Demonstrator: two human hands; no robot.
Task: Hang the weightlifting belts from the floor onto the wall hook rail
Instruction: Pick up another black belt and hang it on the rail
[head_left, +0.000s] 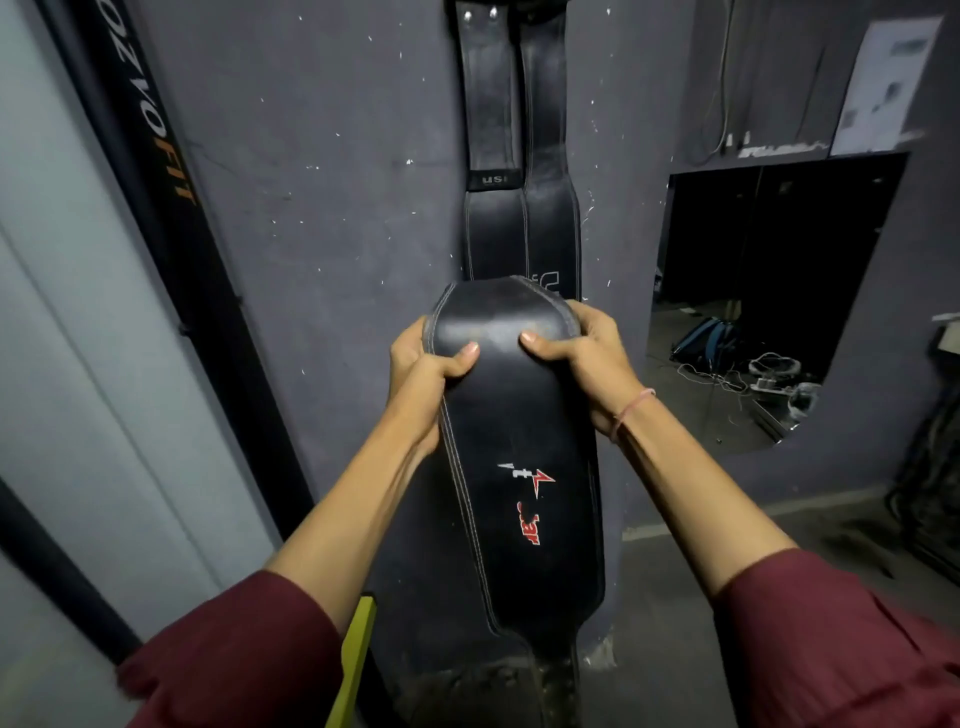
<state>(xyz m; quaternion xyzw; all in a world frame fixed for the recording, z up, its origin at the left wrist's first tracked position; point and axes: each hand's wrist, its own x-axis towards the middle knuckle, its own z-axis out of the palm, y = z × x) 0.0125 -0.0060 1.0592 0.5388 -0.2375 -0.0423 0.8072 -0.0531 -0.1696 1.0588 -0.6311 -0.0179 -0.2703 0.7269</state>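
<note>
The step in hand is the lift-and-carry. 1 black leather belt (514, 447) is off the floor (675, 597) and held upright before the grey wall (311, 208), its broad upper end at about the level of the lower part of what already hangs there. The left hand (423, 364) grips the belt's left edge and the right hand (584, 356) its right edge, each thumb pressed on the front face. The fingers (410, 338) are curled round behind, so both hands are clamped on the same wide end. The rest of the belt drops between the forearms to the bottom of the view, and whether its tail touches the floor cannot be told. Just behind its top, 2 dark hanging straps (493, 114) lie flat against the wall side by side. They may be 1 folded belt or 2. They run up to rivets at the top edge of the wall view, and the hook rail itself is cut off there, so no free hook can be seen. The next move probably calls for raising the belt well above its present height and finding its buckle or a loop. That part must then be set over a hook beside the straps without knocking them off. A grip nearer the end to be hung would likely help, since both hands now hold the padded part.
</note>
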